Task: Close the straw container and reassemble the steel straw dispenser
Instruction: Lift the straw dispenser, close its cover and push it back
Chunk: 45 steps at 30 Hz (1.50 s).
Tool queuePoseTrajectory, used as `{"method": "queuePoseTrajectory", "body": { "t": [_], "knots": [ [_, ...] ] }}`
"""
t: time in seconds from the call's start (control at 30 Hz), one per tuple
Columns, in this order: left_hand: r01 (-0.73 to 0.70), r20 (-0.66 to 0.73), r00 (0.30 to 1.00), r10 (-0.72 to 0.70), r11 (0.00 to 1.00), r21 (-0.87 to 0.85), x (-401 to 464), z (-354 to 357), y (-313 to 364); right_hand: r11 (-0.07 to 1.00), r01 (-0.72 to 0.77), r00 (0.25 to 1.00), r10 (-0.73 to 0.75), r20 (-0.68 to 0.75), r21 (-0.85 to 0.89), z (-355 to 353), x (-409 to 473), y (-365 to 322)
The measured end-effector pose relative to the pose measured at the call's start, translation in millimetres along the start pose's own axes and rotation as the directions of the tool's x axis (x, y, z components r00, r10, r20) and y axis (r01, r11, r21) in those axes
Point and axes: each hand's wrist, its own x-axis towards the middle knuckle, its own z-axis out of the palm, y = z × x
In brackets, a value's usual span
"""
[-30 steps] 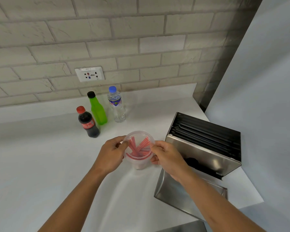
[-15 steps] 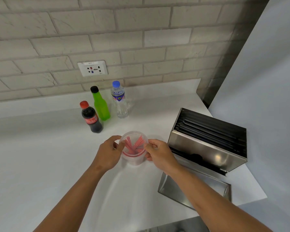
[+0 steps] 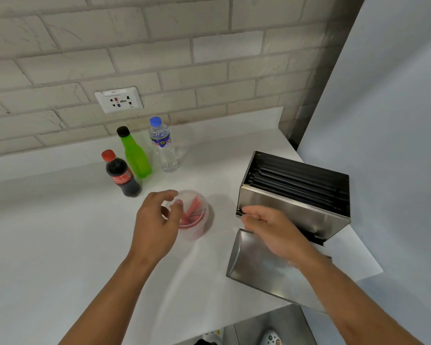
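A clear round plastic container point(image 3: 195, 217) with red straws inside stands on the white counter, its clear lid on top. My left hand point(image 3: 157, 225) hovers over its left side, fingers apart and loosely curled, holding nothing. The open steel dispenser body point(image 3: 294, 207), filled with black straws, stands to the right. Its steel cover point(image 3: 256, 267) lies flat on the counter in front of it. My right hand point(image 3: 271, 230) is above the cover's far edge, by the dispenser's lower front corner, fingers curled; whether it grips anything is unclear.
Three bottles stand behind the container: a dark cola bottle point(image 3: 121, 175), a green bottle point(image 3: 135, 154) and a clear water bottle point(image 3: 163, 145). A brick wall with a socket point(image 3: 119, 99) is at the back. A grey panel point(image 3: 383, 120) bounds the right side. The counter's edge runs near the bottom.
Both hands have come off the container. My right hand moved right to the dispenser and its cover. My left hand lifted slightly and opened. The camera tilted down.
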Motion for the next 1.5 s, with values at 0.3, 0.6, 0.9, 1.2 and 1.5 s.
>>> {"method": "queuePoseTrajectory", "body": {
  "t": [0.3, 0.6, 0.9, 1.2, 1.5],
  "knots": [
    [0.080, 0.369, 0.929, -0.037, 0.991, -0.103, -50.3, 71.9, 16.6, 0.986, -0.129, 0.953, 0.094, -0.289, -0.103, -83.5, -60.3, 61.9],
    [0.151, 0.559, 0.804, -0.202, 0.979, 0.137, -73.4, 118.5, 12.9, 0.890, -0.369, 0.896, 0.264, -0.357, -0.269, -100.5, -75.3, 133.4],
    [0.225, 0.531, 0.816, -0.227, 0.972, 0.069, -86.9, 125.5, 19.6, 0.834, -0.364, 0.902, 0.204, -0.382, -0.414, -84.2, -69.5, 154.4],
    [0.173, 0.380, 0.917, -0.117, 0.978, -0.115, -77.8, 77.6, 58.1, 0.915, -0.362, 0.927, 0.333, -0.172, -0.178, -100.9, -72.2, 132.0],
    [-0.040, 0.482, 0.860, 0.170, 0.963, -0.268, -62.3, 54.5, 63.3, 0.872, -0.334, 0.942, 0.313, 0.117, 0.358, -112.8, -86.2, 97.6]
  ]
}}
